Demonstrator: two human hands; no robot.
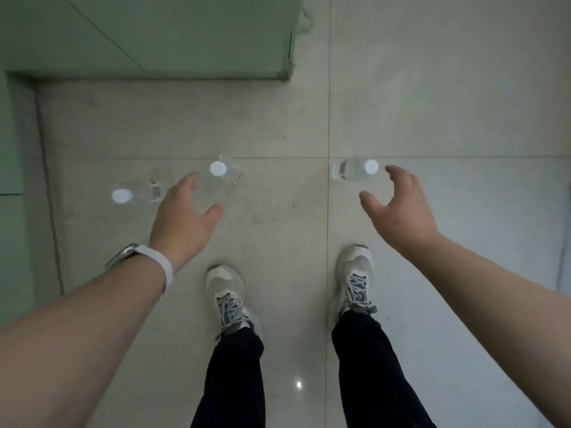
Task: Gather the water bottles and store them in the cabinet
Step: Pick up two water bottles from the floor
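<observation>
Clear, white-capped left bottle (133,195), middle bottle (221,174) and right bottle (355,171) stand upright.
Left hand (182,217) and right hand (398,208) spread, grasping nothing.

Three water bottles stand on the floor (278,118) in a loose row ahead of the person's feet. The left bottle (136,194) is farthest left. The middle bottle (221,173) stands to its right and slightly farther off. The right bottle (355,168) stands well apart to the right, across a floor joint. The cabinet (154,35) stands beyond the row at far left, with bare floor between. The left grip (182,217) hangs between the left and middle bottles, overlapping the middle one's near side. The right grip (398,208) hangs just right of the right bottle, on its near side. The left shoe (225,291) lies nearer the person than the middle bottle, the right shoe (355,273) nearer than the right bottle.
</observation>
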